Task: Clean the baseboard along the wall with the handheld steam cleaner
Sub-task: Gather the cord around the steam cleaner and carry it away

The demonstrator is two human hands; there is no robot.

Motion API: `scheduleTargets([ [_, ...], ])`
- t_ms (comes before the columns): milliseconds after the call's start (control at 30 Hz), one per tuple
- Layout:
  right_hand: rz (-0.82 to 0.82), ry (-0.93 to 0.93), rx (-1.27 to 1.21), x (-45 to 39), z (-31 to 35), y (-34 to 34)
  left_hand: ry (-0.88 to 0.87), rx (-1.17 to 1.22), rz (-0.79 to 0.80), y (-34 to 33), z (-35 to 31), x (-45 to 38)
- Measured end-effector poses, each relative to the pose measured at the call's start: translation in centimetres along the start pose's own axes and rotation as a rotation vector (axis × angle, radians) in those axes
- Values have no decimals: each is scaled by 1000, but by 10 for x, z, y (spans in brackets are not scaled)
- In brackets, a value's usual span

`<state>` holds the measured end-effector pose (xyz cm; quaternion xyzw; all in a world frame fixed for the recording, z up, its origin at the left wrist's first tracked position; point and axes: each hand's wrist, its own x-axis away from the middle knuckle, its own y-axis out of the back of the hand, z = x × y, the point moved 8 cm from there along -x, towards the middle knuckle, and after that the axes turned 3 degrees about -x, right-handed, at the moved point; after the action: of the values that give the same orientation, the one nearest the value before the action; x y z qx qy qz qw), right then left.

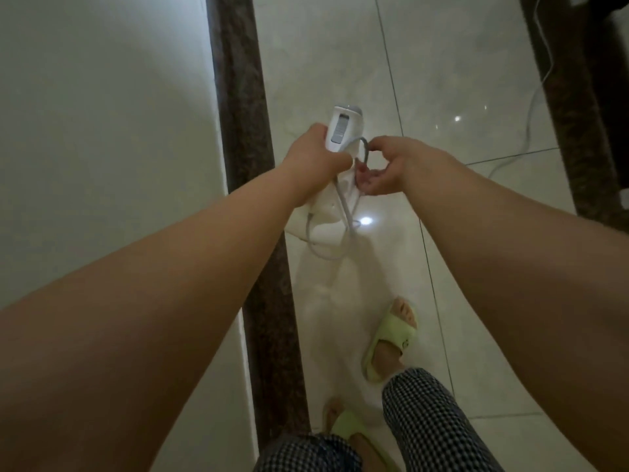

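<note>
My left hand (315,156) grips the white handheld steam cleaner (340,132) by its handle, holding it in the air above the floor, next to the dark brown baseboard (245,131). A white cloth (326,212) hangs below the same hand. The cleaner's grey cord (347,212) loops down under it. My right hand (391,165) pinches the cord just right of the cleaner's body. The baseboard runs from top to bottom along the foot of the white wall (102,131).
Glossy pale floor tiles (459,80) spread to the right. A second dark baseboard (578,131) runs along the far right, with a thin white cable (531,124) trailing on the floor beside it. My feet in green slippers (391,338) stand near the left baseboard.
</note>
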<state>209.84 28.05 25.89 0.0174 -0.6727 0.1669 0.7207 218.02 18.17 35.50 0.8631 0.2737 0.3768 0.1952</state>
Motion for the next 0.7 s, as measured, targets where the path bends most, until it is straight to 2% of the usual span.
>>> scheduleTargets([
  [133,10,44,-300,21,55,-20,-20,-28,5,19,-37,-33],
  [300,-81,201,-852,-19,114,23,137,174,-69,55,-49,-88],
  [367,-67,251,-946,-38,140,36,225,276,-81,67,-47,-114],
  [433,-88,371,-768,-44,172,28,251,355,-49,76,-56,-145],
  [467,-122,473,-554,-41,186,20,236,376,-34,78,-59,-156],
  [533,-147,773,31,-20,220,-31,199,435,-11,88,-76,-185],
  [634,-5,1112,640,19,225,-115,203,522,2,108,-101,-223],
  [700,75,1175,790,31,220,-143,204,522,33,120,-114,-240],
])
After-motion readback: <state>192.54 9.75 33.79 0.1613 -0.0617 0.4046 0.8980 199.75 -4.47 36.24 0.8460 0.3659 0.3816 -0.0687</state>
